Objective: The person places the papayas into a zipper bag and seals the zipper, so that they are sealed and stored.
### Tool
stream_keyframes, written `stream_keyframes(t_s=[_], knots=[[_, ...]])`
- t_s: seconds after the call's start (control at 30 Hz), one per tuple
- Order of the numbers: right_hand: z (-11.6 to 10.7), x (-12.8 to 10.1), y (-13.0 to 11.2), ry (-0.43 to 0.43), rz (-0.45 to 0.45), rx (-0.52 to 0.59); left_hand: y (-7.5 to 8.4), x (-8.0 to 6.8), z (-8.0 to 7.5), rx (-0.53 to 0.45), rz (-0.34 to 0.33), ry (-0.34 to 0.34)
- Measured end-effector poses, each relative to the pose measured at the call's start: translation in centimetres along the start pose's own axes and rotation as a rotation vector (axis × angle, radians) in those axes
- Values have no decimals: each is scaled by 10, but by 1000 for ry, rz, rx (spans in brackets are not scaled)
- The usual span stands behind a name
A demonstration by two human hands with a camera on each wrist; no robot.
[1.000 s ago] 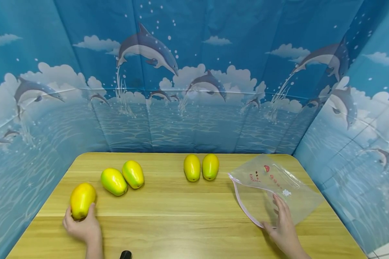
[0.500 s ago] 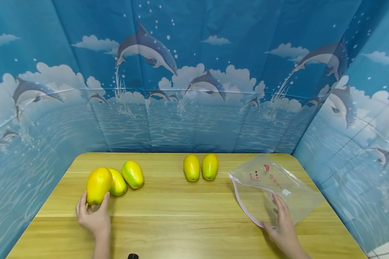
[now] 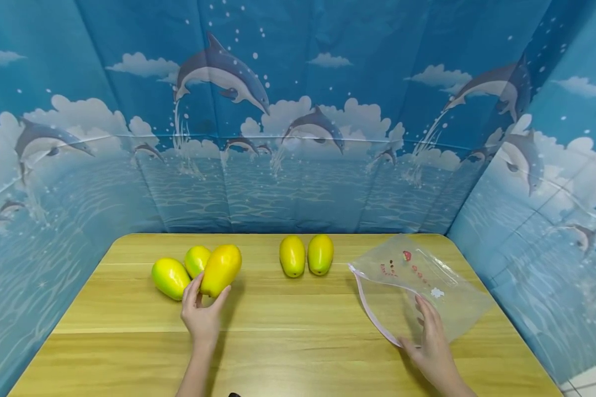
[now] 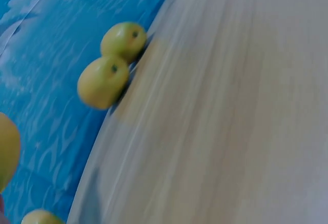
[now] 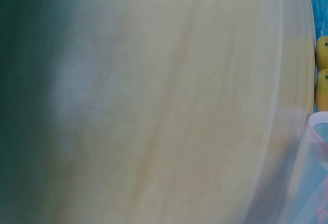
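My left hand holds a yellow mango by its near end, raised over the table. Behind it, a green-yellow mango is partly hidden, with another mango lying to its left. In the left wrist view, part of a mango shows at the left edge. At the right, my right hand is at the mouth of a clear zip bag with pink edging. Its thumb and fingers are spread apart, fairly straight, touching the two edges of the gaping mouth.
Two mangoes stand side by side at the back middle of the wooden table. A blue dolphin-print curtain rises behind the table and along both sides. A small black object shows at the bottom edge.
My left hand has lifted the yellow mango from the left side and carried it right, past the two green-yellow mangoes. My right hand and the bag have stayed in place.
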State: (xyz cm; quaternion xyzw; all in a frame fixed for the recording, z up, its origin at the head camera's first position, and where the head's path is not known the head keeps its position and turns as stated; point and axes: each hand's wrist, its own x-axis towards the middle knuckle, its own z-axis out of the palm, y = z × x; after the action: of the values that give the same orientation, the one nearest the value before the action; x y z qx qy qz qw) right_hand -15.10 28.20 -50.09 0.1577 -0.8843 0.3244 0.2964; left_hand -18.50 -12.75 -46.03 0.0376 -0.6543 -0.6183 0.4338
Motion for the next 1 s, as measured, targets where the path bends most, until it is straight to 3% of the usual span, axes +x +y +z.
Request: stream_keyframes(t_s=[0.23,0.57,0.7,0.93,1.0], knots=[[2,0,2,8,-29,14,7,-18,33,-21,-82,-166],[2,2,0,5,-24,12,17,-51,79,-4,-31,-446],[3,2,-1,5,-23,3,20,-66,96,-14,-53,-551],[3,2,-4,-4,-15,6,-7,-102,123,-21,1,-740],[3,2,-4,-7,-8,7,-7,-108,128,-29,7,-780]])
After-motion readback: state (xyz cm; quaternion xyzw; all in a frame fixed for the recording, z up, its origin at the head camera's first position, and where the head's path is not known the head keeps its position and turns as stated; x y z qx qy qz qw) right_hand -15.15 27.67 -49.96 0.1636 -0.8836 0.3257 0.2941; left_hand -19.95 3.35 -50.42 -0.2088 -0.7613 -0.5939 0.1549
